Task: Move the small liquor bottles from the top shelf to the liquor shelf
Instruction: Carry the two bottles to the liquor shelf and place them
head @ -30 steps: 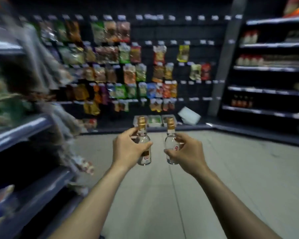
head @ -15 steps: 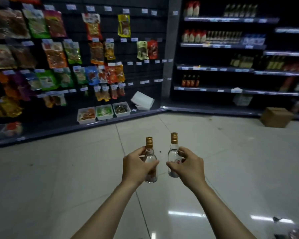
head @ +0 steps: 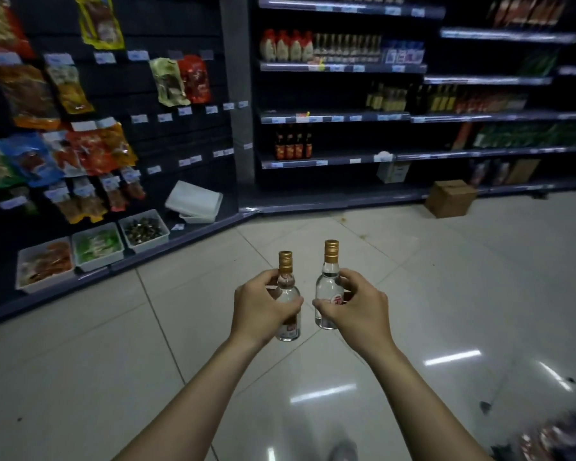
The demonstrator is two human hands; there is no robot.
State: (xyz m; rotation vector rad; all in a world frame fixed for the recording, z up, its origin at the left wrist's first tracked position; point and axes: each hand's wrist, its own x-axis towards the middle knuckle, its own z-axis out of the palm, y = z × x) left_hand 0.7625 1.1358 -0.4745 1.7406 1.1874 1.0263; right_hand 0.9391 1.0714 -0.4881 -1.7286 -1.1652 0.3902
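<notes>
Head view: a person stands on a glossy tiled floor [head: 479, 261] in a dim shop aisle, both arms stretched forward, one small liquor bottle in each hand. The left hand [head: 260, 311] is wrapped round the body of the left bottle [head: 288, 294], thumb across the front and fingers behind, so the label is mostly covered. The right hand [head: 359, 307] pinches the right bottle [head: 328, 287] at its lower body, fingertips on the red-marked label. Both grips are clenched on glass; both bottles stand upright, close together but not touching, gold screw caps on top.

They hang in mid-air over the floor, well apart from any shelf. Ahead stands a bay of shelves [head: 330, 118] carrying dark bottles [head: 293, 144] and other bottled goods, which is probably the liquor shelf, though labels are too blurred to read.

The bottles look like clear glass full of liquid: stiff, smooth, somewhat slippery, light enough for one hand, but breakable on this hard tile. I judge the body the safest hold, round the widest part. The neck and cap offer less purchase. Setting them down base first, one at a time, would keep them from knocking together.
</notes>
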